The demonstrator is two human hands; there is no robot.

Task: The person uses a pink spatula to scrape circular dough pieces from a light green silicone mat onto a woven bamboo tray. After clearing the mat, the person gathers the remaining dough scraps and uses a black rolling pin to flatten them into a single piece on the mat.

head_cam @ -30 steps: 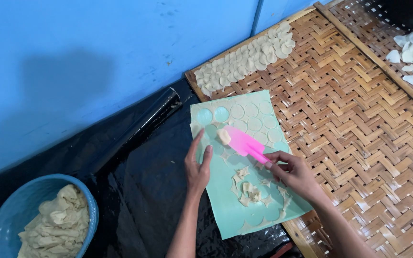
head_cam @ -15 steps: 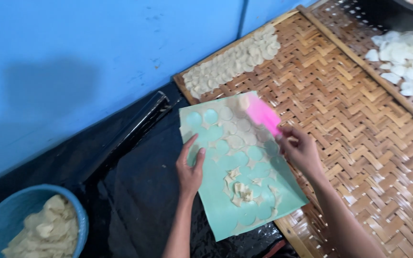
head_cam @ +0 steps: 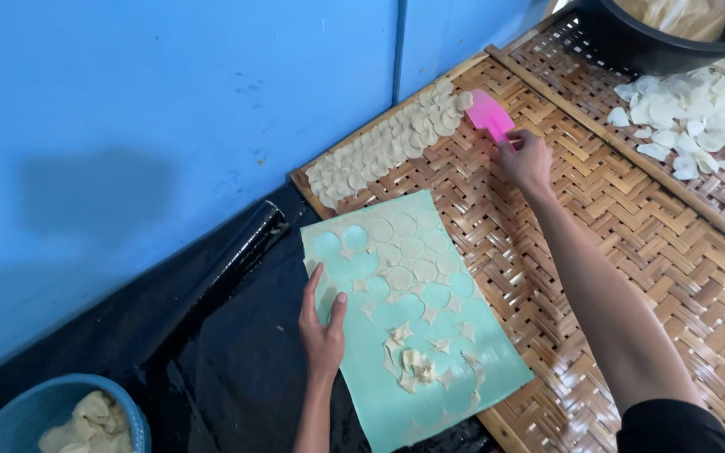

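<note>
Woven bamboo tray (head_cam: 631,252): a row of dough rounds (head_cam: 396,138) is laid along its far edge, where the pink scraper (head_cam: 490,113) is gripped by the right hand (head_cam: 526,159); the green mat (head_cam: 413,310) (several rounds left) is pressed by the flat, open left hand (head_cam: 322,323)

A blue bowl (head_cam: 52,415) of dough scraps is sitting bottom-left; a dark tub (head_cam: 656,50) is standing beside white discs (head_cam: 698,109) top-right.

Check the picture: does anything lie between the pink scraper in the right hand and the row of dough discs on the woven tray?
Nothing visible does. The right hand holds the scraper with its blade at the end of the disc row; only bare tray lies around it.
</note>
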